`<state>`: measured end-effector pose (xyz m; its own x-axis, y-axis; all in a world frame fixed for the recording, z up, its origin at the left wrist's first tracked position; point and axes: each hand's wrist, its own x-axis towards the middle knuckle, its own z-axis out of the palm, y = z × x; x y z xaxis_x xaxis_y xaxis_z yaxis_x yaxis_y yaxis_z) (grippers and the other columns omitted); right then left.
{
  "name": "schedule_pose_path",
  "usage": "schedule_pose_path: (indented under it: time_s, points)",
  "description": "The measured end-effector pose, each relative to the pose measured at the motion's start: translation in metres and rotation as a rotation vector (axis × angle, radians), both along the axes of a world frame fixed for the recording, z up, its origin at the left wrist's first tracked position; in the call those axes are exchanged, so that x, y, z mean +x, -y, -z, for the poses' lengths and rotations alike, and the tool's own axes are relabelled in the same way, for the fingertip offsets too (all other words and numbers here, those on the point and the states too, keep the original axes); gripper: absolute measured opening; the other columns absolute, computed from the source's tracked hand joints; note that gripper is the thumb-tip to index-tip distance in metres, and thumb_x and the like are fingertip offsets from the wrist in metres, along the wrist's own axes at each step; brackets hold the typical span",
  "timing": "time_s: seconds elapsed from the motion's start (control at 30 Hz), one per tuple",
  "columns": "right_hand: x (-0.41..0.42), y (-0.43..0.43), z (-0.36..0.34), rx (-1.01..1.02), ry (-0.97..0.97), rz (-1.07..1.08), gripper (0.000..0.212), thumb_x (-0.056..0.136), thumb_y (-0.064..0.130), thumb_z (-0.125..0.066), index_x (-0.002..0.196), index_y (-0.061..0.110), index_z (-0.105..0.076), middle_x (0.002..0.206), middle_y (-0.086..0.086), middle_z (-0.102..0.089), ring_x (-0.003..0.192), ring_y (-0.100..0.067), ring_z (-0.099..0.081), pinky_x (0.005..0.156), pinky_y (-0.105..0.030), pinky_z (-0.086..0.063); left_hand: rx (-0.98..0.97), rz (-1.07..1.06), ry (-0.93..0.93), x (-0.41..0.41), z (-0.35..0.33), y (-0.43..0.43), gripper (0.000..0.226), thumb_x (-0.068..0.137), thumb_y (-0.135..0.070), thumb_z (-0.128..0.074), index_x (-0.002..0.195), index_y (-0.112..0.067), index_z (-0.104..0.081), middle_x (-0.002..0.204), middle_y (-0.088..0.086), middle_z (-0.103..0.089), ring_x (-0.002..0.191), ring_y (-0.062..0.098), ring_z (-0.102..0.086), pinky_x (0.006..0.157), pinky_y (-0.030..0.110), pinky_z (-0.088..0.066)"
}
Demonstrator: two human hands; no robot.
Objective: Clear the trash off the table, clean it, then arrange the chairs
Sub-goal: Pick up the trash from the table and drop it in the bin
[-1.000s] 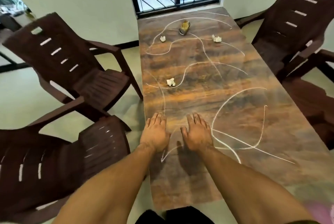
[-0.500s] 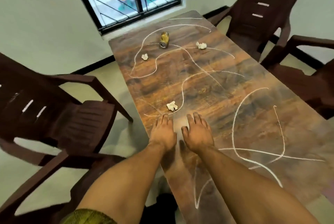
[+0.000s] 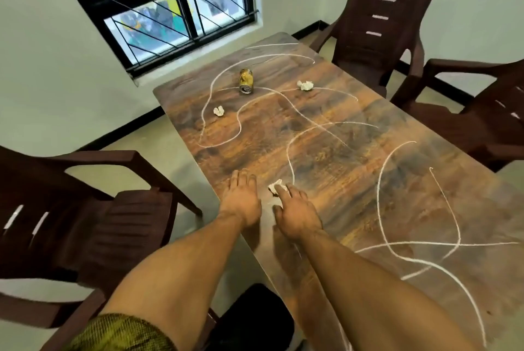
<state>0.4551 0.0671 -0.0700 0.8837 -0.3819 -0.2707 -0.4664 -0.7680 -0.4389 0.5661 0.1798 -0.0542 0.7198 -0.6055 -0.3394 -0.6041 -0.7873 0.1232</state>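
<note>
A long wood-grain table is scrawled with white chalk lines. My left hand rests flat on it near the left edge. Just beside it, my right hand lies with straight fingers, its fingertips touching a small crumpled paper ball. Farther up the table lie a second paper ball, a third paper ball and a dented yellow can on its side. Nothing is lifted off the table.
Dark brown plastic armchairs stand around the table: one chair close on my left, another chair at the far right corner, a third chair along the right side. A barred window is in the wall beyond the table's far end.
I have moved forward along the table's left side. Both hands slid up the table, and my right fingertips now reach the nearest paper ball.
</note>
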Motion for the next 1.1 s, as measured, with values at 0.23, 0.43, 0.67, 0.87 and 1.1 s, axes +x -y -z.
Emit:
schedule_pose_path:
  time_s: [0.23, 0.43, 0.67, 0.87, 1.1]
  points:
    - [0.067, 0.005, 0.026, -0.047, -0.102, 0.034, 0.043, 0.101, 0.028, -0.041, 0.143, 0.030, -0.043, 0.153, -0.006, -0.034, 0.137, -0.030, -0.034, 0.105, -0.046, -0.042, -0.017, 0.058, 0.023, 0.115, 0.007, 0.014, 0.063, 0.098, -0.030, -0.041, 0.155, -0.007, -0.024, 0.166, 0.018, -0.011, 0.154, 0.036, -0.005, 0.126, 0.049, -0.008]
    - [0.131, 0.010, 0.041, -0.050, -0.035, 0.211, 0.021, 0.088, 0.020, -0.060, 0.107, 0.024, -0.069, 0.110, 0.002, -0.055, 0.107, -0.024, -0.052, 0.090, -0.038, -0.050, -0.052, 0.053, 0.016, 0.242, 0.018, 0.041, 0.065, 0.096, -0.026, -0.041, 0.156, -0.008, -0.023, 0.163, 0.020, -0.017, 0.150, 0.040, -0.016, 0.123, 0.050, -0.017]
    - [0.231, 0.017, 0.012, -0.032, 0.127, 0.330, 0.031, 0.099, 0.022, -0.052, 0.128, 0.024, -0.062, 0.125, 0.005, -0.054, 0.116, -0.015, -0.047, 0.099, -0.031, -0.045, 0.142, 0.237, -0.006, 0.342, 0.018, 0.058, 0.108, 0.079, -0.015, -0.077, 0.160, -0.017, -0.006, 0.166, 0.017, 0.006, 0.151, 0.044, -0.011, 0.121, 0.056, -0.023]
    - [0.247, 0.015, 0.020, 0.006, 0.065, 0.345, 0.034, 0.100, 0.019, -0.047, 0.132, 0.022, -0.060, 0.130, 0.003, -0.052, 0.121, -0.017, -0.044, 0.104, -0.034, -0.043, 0.178, 0.358, -0.087, 0.370, 0.029, 0.072, 0.058, 0.094, -0.010, -0.053, 0.150, -0.017, -0.037, 0.156, 0.017, -0.028, 0.138, 0.040, -0.039, 0.111, 0.050, -0.042]
    - [0.186, 0.022, 0.018, -0.040, 0.063, 0.439, 0.016, 0.092, 0.018, -0.059, 0.105, 0.020, -0.067, 0.113, 0.003, -0.057, 0.108, -0.020, -0.051, 0.091, -0.033, -0.046, 0.117, 0.457, 0.001, 0.330, 0.019, 0.094, 0.032, 0.098, -0.014, -0.048, 0.128, -0.007, -0.056, 0.133, 0.018, -0.053, 0.117, 0.036, -0.056, 0.099, 0.044, -0.049]
